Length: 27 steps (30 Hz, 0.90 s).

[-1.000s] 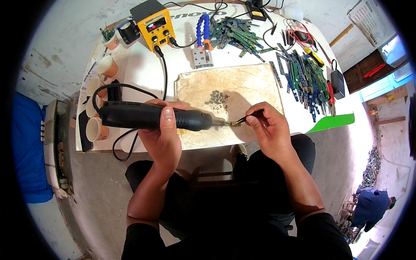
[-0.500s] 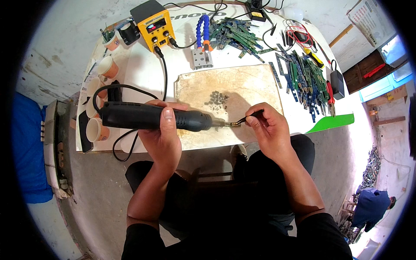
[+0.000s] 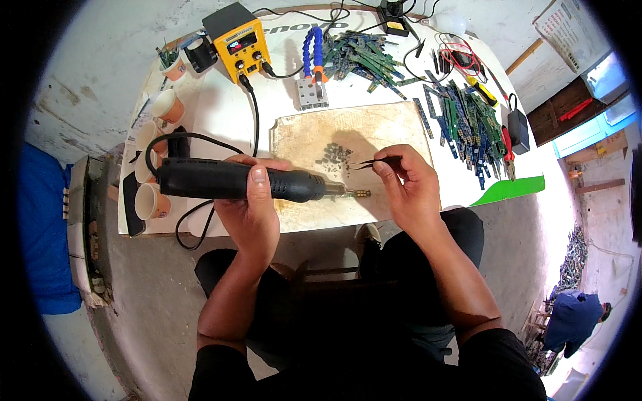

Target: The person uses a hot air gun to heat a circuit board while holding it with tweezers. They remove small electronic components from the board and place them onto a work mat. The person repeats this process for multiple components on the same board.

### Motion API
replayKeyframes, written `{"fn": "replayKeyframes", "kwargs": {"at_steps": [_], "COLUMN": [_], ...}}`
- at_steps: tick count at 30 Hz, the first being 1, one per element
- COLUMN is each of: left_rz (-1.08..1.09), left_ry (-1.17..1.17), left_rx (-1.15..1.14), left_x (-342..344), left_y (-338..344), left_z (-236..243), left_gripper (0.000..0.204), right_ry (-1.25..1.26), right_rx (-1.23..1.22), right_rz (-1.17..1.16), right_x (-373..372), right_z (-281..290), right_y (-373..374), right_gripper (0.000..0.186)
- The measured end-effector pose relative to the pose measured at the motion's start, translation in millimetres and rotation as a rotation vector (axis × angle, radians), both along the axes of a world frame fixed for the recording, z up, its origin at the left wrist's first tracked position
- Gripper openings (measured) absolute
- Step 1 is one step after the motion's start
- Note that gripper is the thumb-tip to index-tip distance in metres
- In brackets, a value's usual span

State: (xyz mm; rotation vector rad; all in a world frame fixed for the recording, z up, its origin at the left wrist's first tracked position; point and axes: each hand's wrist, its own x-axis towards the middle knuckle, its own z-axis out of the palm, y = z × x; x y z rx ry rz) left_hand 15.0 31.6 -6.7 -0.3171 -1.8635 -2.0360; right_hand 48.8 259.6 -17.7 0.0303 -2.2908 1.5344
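My left hand (image 3: 253,194) is closed round a black hot-air gun (image 3: 214,180), its nozzle pointing right. By the nozzle's end lies a small circuit board strip (image 3: 362,193) on the stained, tan work mat (image 3: 294,130). In my right hand (image 3: 409,184) is a pair of dark tweezers (image 3: 378,161), pinched between thumb and fingers. The tips point left, beside a cluster of small dark chips (image 3: 332,154) on the mat. Whether the tips grip a chip is too small to tell.
A yellow soldering station (image 3: 237,43) stands at the back left, cabled to the gun. Paper cups (image 3: 152,202) line the left edge. Circuit board strips are heaped at the back (image 3: 364,57) and right (image 3: 468,127). A metal block (image 3: 311,93) with a blue hose sits behind the mat.
My right hand has moved the tweezers away from the board strip, up and slightly left toward the chips. The hot-air gun stays almost where it was.
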Motion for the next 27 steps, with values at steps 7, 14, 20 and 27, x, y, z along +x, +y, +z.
{"fn": "replayKeyframes", "kwargs": {"at_steps": [7, 14, 20, 27], "left_rz": [0.025, -0.05, -0.057, -0.039], "left_ry": [-0.013, 0.041, 0.016, 0.028], "left_rx": [-0.009, -0.038, 0.018, -0.009], "left_x": [1, 7, 8, 5], "left_y": [1, 12, 19, 16], "left_z": [4, -4, -1, -3], "left_gripper": [0.025, 0.025, 0.024, 0.023], "right_ry": [0.042, -0.001, -0.016, -0.009], "right_rx": [0.016, 0.094, 0.109, 0.131], "right_rz": [0.053, 0.04, 0.063, 0.056], "right_x": [26, 40, 38, 36], "right_z": [4, 9, 9, 7], "right_y": [24, 26, 25, 25], "right_gripper": [0.008, 0.01, 0.01, 0.007]}}
